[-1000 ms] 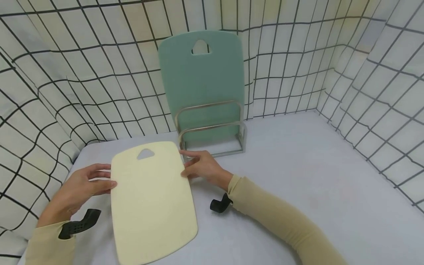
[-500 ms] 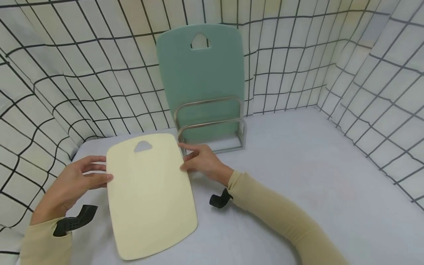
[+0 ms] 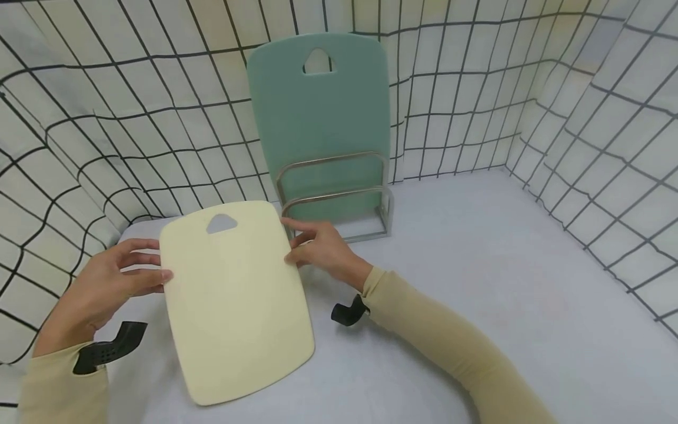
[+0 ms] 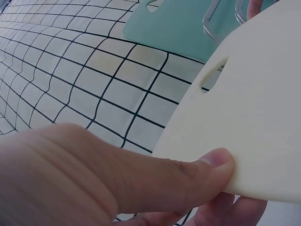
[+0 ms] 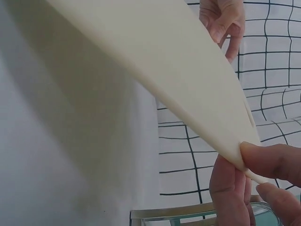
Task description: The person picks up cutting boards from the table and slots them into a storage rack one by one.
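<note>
A cream cutting board with a rounded triangular handle hole leans tilted over the table, its upper end raised. At its left edge my left hand pinches it, thumb on the front face and fingers behind, as the left wrist view shows up close. My right hand pinches the right edge near the top, with the index finger stretched along the edge. Just behind the right hand stands a metal wire rack. A green cutting board stands upright in that rack.
White cloth covers the table. Behind and on both sides rise walls of white fabric with a black grid. Black curved mounts sit at both wrists, and the sleeves are beige.
In the head view, both hands and the cream cutting board have shifted up and slightly left. The rack and green board also appear a little higher, as the view has tilted down slightly.
</note>
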`<state>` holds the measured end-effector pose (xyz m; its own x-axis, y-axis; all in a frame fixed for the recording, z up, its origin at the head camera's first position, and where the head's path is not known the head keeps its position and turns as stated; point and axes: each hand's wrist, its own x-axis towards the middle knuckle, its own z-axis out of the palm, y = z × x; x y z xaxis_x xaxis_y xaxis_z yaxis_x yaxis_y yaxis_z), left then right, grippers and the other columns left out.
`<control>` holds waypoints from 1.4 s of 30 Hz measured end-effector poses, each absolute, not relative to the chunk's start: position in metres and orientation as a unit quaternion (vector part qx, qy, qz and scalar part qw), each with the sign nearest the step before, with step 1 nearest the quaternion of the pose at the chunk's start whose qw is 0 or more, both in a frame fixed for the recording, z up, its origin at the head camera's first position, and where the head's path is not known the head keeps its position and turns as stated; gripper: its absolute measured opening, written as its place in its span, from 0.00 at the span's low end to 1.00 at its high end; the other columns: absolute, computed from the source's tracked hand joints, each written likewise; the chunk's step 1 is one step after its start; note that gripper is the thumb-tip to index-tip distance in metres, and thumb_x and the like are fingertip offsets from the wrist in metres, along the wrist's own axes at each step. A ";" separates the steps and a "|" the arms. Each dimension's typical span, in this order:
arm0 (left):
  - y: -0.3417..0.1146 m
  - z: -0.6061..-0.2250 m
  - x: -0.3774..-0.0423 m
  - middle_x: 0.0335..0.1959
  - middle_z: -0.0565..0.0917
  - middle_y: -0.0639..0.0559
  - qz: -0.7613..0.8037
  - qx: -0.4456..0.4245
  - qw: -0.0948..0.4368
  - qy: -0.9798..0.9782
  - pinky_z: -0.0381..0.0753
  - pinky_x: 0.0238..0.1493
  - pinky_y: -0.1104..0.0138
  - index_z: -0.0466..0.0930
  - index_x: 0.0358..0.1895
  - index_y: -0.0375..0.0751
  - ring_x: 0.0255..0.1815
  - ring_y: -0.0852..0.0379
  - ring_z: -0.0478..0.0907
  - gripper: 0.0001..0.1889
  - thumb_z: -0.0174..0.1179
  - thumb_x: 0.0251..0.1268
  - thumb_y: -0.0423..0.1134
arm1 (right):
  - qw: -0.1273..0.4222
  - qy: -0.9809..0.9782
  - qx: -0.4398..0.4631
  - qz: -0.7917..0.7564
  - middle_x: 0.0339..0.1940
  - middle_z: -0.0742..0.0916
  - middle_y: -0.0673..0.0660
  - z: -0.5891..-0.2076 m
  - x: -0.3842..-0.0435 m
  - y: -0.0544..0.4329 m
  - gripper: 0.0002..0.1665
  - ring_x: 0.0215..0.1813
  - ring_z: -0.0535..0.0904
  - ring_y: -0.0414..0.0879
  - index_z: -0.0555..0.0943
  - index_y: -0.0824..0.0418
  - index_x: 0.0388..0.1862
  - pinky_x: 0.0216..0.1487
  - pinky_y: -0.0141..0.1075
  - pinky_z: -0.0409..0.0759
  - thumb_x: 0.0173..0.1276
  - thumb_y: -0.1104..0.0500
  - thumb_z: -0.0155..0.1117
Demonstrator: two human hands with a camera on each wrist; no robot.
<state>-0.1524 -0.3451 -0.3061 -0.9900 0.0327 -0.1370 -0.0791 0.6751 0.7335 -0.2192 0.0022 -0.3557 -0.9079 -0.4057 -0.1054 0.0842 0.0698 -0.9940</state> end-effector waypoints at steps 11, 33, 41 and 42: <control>-0.345 -0.303 -0.150 0.65 0.72 0.35 0.399 -0.019 0.051 0.915 0.89 0.39 0.71 0.54 0.77 0.31 0.36 0.64 0.89 0.44 0.71 0.67 0.44 | 0.177 0.712 -0.124 -0.668 0.44 0.84 0.58 -0.350 -0.221 0.001 0.46 0.35 0.86 0.46 0.77 0.40 0.73 0.46 0.39 0.91 0.58 0.72 0.73; -0.343 -0.302 -0.147 0.48 0.75 0.68 0.420 -0.015 -0.014 0.907 0.90 0.37 0.69 0.65 0.70 0.44 0.38 0.74 0.86 0.35 0.74 0.63 0.42 | 0.163 0.714 -0.129 -0.669 0.42 0.85 0.57 -0.340 -0.221 0.004 0.45 0.34 0.86 0.46 0.78 0.38 0.71 0.46 0.39 0.91 0.58 0.72 0.73; -0.337 -0.297 -0.145 0.48 0.75 0.66 0.401 -0.024 -0.035 0.915 0.88 0.34 0.73 0.64 0.72 0.40 0.36 0.76 0.84 0.37 0.73 0.64 0.42 | 0.154 0.710 -0.137 -0.673 0.42 0.85 0.57 -0.339 -0.222 0.005 0.45 0.35 0.86 0.46 0.78 0.38 0.71 0.46 0.39 0.91 0.59 0.72 0.73; -0.337 -0.296 -0.145 0.48 0.75 0.67 0.401 -0.025 -0.038 0.915 0.88 0.34 0.73 0.64 0.72 0.42 0.36 0.77 0.84 0.37 0.73 0.64 0.42 | 0.153 0.710 -0.138 -0.674 0.42 0.85 0.57 -0.338 -0.222 0.005 0.45 0.35 0.86 0.46 0.78 0.38 0.71 0.46 0.39 0.91 0.59 0.72 0.73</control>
<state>-0.1449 -0.3370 -0.2963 -0.9959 -0.0768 0.0486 -0.0163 0.6771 0.7357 -0.2216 0.0053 -0.3384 -0.9148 -0.4026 -0.0312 0.0103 0.0538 -0.9985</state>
